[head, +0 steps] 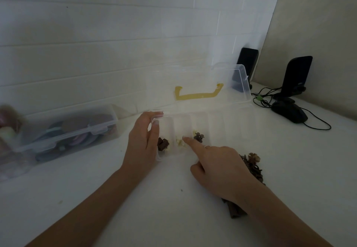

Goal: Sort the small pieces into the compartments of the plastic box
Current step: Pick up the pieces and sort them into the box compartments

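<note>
2 hands (pixel 143 140) (pixel 216 165) at plastic box (pixel 222 123)

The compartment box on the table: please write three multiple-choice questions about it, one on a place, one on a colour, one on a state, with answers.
1. Where is the left hand?
A. on the box's left end
B. on the mouse
C. off the table

2. What colour is the handle on the lid?
A. red
B. yellow
C. black

3. The lid of the compartment box is:
A. shut
B. removed
C. open, standing upright

Answers: 1 A, its fingers grip that end wall; 2 B, a yellow bar shows through the clear lid; 3 C, the lid stands behind the compartments.
</note>
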A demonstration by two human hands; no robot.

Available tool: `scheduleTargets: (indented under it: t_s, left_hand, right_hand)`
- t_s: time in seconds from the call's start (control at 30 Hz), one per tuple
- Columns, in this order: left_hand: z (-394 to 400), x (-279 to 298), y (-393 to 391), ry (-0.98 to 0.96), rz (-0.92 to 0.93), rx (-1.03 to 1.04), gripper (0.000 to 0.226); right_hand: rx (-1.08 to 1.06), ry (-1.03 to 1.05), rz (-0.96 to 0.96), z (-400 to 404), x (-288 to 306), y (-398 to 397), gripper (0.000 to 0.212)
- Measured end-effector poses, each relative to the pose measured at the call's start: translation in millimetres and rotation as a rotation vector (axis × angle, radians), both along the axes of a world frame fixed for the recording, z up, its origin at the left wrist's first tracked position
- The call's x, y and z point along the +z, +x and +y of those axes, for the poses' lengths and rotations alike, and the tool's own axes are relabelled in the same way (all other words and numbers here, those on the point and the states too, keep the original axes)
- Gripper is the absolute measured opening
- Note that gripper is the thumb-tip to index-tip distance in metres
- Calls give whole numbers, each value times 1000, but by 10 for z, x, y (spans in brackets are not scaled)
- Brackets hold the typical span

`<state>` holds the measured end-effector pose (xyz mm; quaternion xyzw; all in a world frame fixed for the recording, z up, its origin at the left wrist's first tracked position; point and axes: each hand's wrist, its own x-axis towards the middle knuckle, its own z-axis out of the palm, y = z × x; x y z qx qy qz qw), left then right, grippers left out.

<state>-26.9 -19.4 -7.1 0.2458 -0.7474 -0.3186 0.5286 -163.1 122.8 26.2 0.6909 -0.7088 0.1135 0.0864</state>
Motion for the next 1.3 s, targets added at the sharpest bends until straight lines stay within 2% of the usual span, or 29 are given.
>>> scheduleTargets:
  t_s: [0.13,0.33,0.53,0.63,0.7,0.77,0.87,1.0,1.17,1.3]
  left_hand:
    - [8,2,4,-9,-3,6,31]
    - [19,16,-6,-9,-5,11,31]
    - [4,2,-7,5,4,3,29]
    - [-9,-5,-7,12,10,5,29]
    - [-17,-9,-4,28,19,-6,27]
    - [-19,-1,5,48,30,-15,26]
    - [-18,27,6,74,49,-28,24]
    - [-16,66,11,151,107,-44,20]
    - [-16,73,16,181,127,-48,20]
    - [-29,59,15,183,132,-50,19]
  right_hand:
    - [0,3,-18,15,-8,-9,39]
    - [22,0,-12,-4,-24,-8,60]
    - [64,-29,-68,0,-31,-33,59]
    - [112,-78,-288,20,17,-44,44]
    - [136,-216,-529,14,33,-90,34]
    - [122,-398,-689,4,60,-165,31]
    - [33,-583,-802,-2,104,-287,28]
    - [-109,-718,-941,-16,88,-440,19]
    - [-159,-728,-935,-5,53,-541,22]
    - [-105,-628,-722,-18,10,-501,14]
